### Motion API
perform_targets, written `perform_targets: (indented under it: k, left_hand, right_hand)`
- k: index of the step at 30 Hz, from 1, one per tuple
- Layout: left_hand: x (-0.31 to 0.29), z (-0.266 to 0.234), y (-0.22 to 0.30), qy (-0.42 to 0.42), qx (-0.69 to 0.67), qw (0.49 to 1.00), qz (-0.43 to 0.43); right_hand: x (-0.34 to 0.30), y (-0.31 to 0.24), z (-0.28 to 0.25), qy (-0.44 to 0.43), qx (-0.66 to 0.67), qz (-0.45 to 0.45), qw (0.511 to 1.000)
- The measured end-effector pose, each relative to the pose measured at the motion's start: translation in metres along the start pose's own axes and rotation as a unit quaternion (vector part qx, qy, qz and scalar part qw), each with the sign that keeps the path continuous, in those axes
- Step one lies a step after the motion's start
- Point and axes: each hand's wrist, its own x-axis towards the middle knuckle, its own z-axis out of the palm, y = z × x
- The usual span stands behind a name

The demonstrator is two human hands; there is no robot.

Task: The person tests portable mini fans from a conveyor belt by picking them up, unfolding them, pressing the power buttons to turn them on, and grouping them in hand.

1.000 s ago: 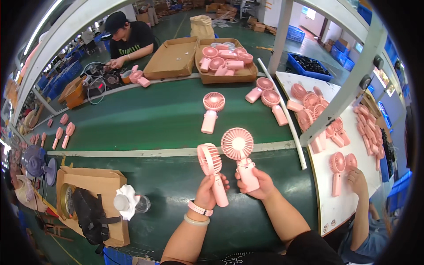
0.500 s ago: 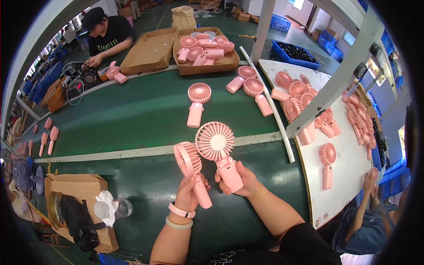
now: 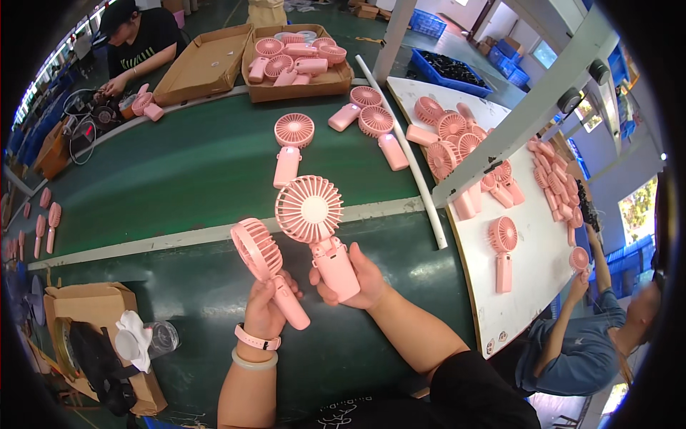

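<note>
My left hand is closed round the handle of a pink handheld fan, its round grille turned partly sideways. Beside it, my right hand grips a second pink handheld fan by its thick handle, with the grille facing up. The two fan heads are close together over the green work surface. Just beyond them on the green belt lies another pink fan. Two more fans lie farther off beside a white tube.
Across the belt stands a cardboard box full of pink fans, beside an open box and a co-worker. A white table at right bears piled fans; another person holds a fan there. A carton and a jar are at left.
The whole view has shifted, so the scene sits farther left and slightly higher. Both hands keep their fans in nearly the same pose. The person at right has come further into view.
</note>
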Motion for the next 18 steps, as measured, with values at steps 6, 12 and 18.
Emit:
perform_targets:
  k: [6,12,18]
  left_hand:
    - [-0.001,0.0,-0.001,0.003,0.001,1.0,-0.001]
    - [-0.001,0.002,-0.002,0.016,-0.015,1.0,0.007]
    - [-0.001,-0.001,-0.002,0.013,-0.02,1.0,0.009]
  right_hand:
    - [0.0,-0.001,0.002,-0.006,-0.015,-0.01,1.0]
    - [0.002,0.003,0.007,0.099,-0.067,-0.043,0.992]
    - [0.0,0.002,0.019,0.16,-0.167,-0.068,0.971]
